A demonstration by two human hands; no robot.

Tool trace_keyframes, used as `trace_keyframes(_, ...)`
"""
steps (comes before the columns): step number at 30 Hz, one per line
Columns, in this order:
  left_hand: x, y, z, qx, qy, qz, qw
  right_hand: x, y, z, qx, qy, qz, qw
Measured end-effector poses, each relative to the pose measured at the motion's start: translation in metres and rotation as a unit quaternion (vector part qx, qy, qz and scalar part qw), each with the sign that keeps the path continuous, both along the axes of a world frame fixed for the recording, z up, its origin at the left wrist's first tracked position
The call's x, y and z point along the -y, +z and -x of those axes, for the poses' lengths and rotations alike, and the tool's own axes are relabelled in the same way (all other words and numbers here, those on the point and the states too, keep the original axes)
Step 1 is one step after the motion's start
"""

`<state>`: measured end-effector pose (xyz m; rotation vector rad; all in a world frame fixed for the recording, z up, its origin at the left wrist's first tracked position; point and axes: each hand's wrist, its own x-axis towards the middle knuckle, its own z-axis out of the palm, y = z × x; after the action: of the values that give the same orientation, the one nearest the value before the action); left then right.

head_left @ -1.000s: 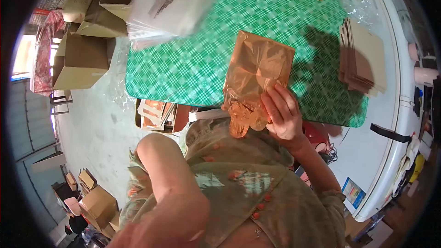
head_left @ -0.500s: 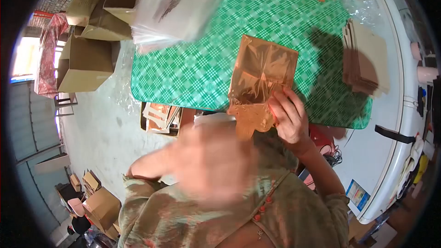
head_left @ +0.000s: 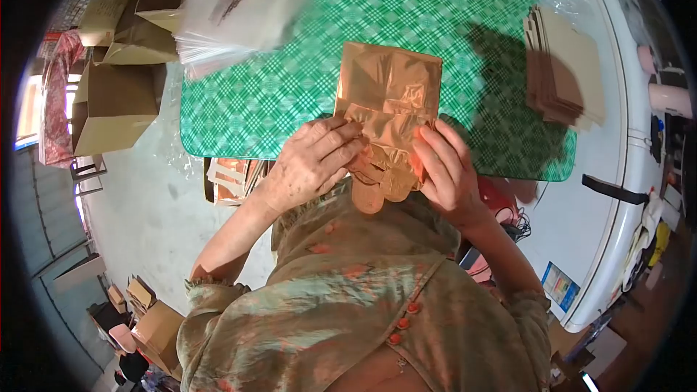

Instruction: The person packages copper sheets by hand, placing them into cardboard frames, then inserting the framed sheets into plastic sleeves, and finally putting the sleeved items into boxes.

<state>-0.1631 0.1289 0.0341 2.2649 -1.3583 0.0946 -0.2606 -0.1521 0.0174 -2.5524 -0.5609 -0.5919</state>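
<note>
The left hand (head_left: 308, 163) grasps the lower left edge of a shiny copper-coloured packet (head_left: 392, 87), fingers bent over it, while the right hand (head_left: 450, 174) pinches the opposite edge, its thumb mostly hidden. Half a second ago the left hand was a blur in front of the torso and only the right was at the packet; now both hands are on it, which, I judge, lets them steady and work its near end from two sides. The packet lies above the table's near edge, its far part over the green checked cloth (head_left: 290, 101), its crumpled near end towards the lap. From that end a brown cut-out (head_left: 368, 196) with rounded lobes sticks out; how much of it sits inside I cannot tell, since the fingers and creases cover the join. Right of the packet stands a stack of beige cards (head_left: 573, 65), with a dark shadow between; far left lies a pile of clear sleeves (head_left: 250, 7). Open cardboard boxes (head_left: 120, 105) stand beyond the table's left side. None of these touches the packet; the hands themselves block most of the view.
</note>
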Motion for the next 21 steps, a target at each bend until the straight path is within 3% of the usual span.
trace_keyframes(6,0.002,-0.011,0.003,-0.030,0.014,0.056,0.998,0.020,-0.007,0.013,-0.007,-0.006,0.066,0.998)
trace_keyframes(21,0.005,-0.008,0.009,-0.048,0.028,0.088,0.995,0.004,-0.011,0.006,0.011,-0.013,-0.022,1.000)
